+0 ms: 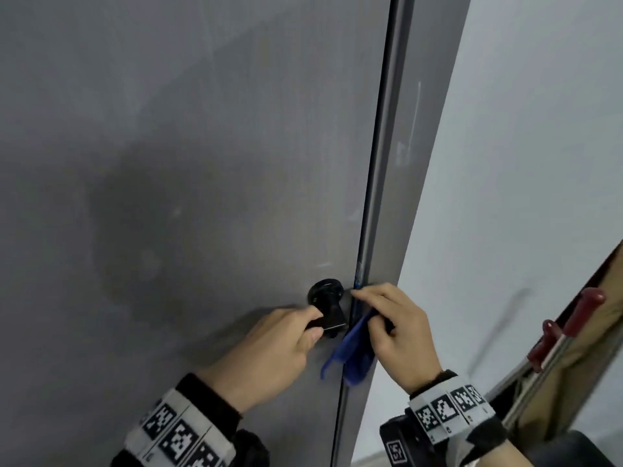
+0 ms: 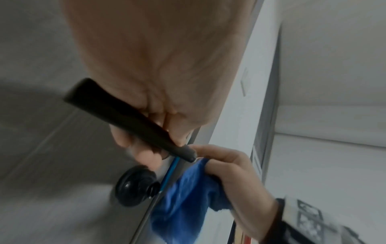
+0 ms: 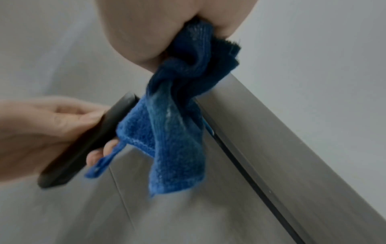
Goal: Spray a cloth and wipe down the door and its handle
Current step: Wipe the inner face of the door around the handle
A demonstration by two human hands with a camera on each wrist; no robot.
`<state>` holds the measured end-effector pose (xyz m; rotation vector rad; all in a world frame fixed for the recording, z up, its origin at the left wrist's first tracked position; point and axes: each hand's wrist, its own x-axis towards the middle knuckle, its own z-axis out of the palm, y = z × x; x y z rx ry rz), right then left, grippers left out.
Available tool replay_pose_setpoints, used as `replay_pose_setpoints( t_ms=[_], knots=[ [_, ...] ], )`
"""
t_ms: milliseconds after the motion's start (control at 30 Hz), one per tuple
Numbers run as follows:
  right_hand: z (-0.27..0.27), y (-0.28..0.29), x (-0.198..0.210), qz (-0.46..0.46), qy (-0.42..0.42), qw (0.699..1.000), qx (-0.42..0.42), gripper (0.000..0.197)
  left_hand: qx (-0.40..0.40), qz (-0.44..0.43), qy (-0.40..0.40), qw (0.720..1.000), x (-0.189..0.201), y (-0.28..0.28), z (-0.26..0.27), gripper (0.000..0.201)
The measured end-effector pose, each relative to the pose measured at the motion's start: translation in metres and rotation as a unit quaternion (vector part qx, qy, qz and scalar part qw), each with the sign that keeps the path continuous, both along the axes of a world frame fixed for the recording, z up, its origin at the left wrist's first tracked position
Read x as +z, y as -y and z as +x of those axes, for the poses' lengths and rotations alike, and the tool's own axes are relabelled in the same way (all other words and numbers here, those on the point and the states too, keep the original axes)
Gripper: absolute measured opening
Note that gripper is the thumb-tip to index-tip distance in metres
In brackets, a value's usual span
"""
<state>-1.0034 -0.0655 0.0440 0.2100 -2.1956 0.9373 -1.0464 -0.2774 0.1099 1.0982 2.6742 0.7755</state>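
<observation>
Grey door (image 1: pixel 202 163) fills the frame; at lower centre the left hand (image 1: pixel 269 352) grips the handle (image 1: pixel 332 320), right hand (image 1: pixel 394 328) fingers pinch the cloth (image 1: pixel 354 352) at the door's edge, where it could snag.

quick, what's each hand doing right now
Left hand: closed, gripping the black door handle.
Right hand: closed, holding the blue cloth at the door edge.

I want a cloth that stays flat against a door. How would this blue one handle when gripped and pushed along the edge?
Probably floppy: the blue terry cloth hangs in loose folds below the right hand that grips it. It looks light, since a bunched pinch carries it. The fuzzy pile should grip rather than slip, though its loose tab might snag the black lever handle.
</observation>
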Motion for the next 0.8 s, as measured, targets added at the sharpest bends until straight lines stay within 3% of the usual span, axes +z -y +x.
replay_pose_setpoints(
  t_ms=[200, 333, 533, 667, 800],
  knots=[
    [0.022, -0.014, 0.031, -0.113, 0.11, 0.985, -0.065, 0.03, 0.025, -0.012, 0.108, 0.994, 0.014, -0.004, 0.005, 0.016],
    [0.027, -0.014, 0.051, -0.268, 0.18, 0.944, -0.065, 0.027, 0.045, -0.031, 0.175, 0.983, 0.019, -0.008, 0.006, 0.019],
    [0.029, -0.019, 0.073, -0.238, 0.191, 0.948, -0.089, 0.036, 0.062, -0.021, 0.238, 0.969, 0.013, -0.012, 0.005, 0.042],
    [0.032, -0.024, 0.083, -0.231, 0.201, 0.947, -0.102, 0.029, 0.075, -0.018, 0.239, 0.968, 0.013, -0.016, 0.009, 0.037],
    [0.036, -0.034, 0.111, -0.207, 0.195, 0.95, -0.126, 0.019, 0.084, -0.07, 0.209, 0.972, 0.019, -0.023, 0.015, 0.034]
  ],
)
